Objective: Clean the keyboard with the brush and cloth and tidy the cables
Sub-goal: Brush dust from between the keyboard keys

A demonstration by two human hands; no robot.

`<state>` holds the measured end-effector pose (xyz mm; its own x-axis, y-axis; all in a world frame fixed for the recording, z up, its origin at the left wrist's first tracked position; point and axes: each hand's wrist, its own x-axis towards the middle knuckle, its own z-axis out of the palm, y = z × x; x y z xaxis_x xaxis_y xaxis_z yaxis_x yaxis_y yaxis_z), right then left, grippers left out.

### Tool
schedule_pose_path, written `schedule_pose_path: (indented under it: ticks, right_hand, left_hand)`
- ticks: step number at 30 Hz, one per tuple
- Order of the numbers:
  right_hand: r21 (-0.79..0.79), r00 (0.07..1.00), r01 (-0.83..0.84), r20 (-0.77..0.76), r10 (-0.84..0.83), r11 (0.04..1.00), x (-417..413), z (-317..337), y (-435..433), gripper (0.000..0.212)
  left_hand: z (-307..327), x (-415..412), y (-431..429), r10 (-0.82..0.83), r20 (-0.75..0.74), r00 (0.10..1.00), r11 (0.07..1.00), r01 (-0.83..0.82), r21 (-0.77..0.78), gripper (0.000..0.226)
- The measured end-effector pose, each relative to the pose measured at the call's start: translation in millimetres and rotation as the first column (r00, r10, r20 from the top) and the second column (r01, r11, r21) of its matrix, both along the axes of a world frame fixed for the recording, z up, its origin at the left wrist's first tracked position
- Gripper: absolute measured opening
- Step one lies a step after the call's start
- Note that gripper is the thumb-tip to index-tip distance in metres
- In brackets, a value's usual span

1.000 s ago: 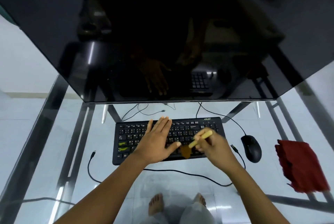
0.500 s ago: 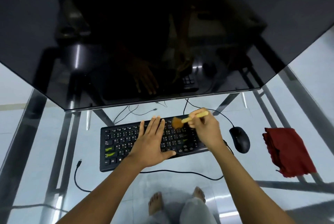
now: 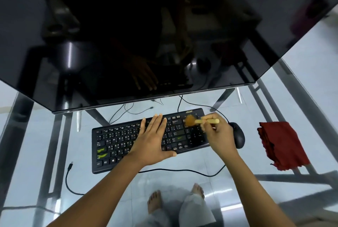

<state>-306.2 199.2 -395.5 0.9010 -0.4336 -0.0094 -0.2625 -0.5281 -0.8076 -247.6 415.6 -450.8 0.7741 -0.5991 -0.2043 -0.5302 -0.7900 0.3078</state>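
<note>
A black keyboard (image 3: pixel 117 142) lies on a glass table, tilted up to the right. My left hand (image 3: pixel 151 138) rests flat on its middle keys, fingers spread. My right hand (image 3: pixel 217 133) grips a small brush (image 3: pixel 199 121) with a pale wooden handle; its brown bristles touch the keyboard's upper right keys. A folded red cloth (image 3: pixel 281 144) lies at the right. A black cable (image 3: pixel 182 171) runs along the keyboard's front edge, and a loose USB cable (image 3: pixel 68 177) curls at the left.
A black mouse (image 3: pixel 238 137) sits just right of the keyboard, close to my right hand. A large dark monitor (image 3: pixel 128 34) hangs over the back of the table, with thin cables (image 3: pixel 128 110) below it. My bare feet show through the glass table (image 3: pixel 274 109).
My right hand has carried the brush from the keyboard's lower middle up to its top edge, then right to the upper right keys. The left hand has stayed flat on the keys.
</note>
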Motion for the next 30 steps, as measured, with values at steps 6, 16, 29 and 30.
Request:
schedule_pose_path:
  ticks: [6,16,29,30]
  right_hand:
    - [0.042,0.999,-0.006,-0.044,0.008,0.999,-8,1,-8,0.02]
    - [-0.05,0.992,0.113,0.055,-0.11,0.992,-18,0,-17,0.014]
    - [-0.011,0.999,0.033,0.029,-0.033,0.999,-32,1,-15,0.021]
    - [-0.027,0.996,0.066,0.056,-0.065,0.997,-32,2,-16,0.024]
  left_hand:
    - [2,-4,-3,0.039,0.004,0.999,0.999,-0.039,0.001,0.124]
    - [-1,-4,-6,0.049,0.018,0.999,0.998,-0.05,0.036,0.123]
    - [0,-5,-5,0.041,0.017,0.999,0.999,-0.042,0.02,0.122]
    - [-1,-5,-5,0.042,0.014,0.999,0.999,-0.042,0.019,0.122]
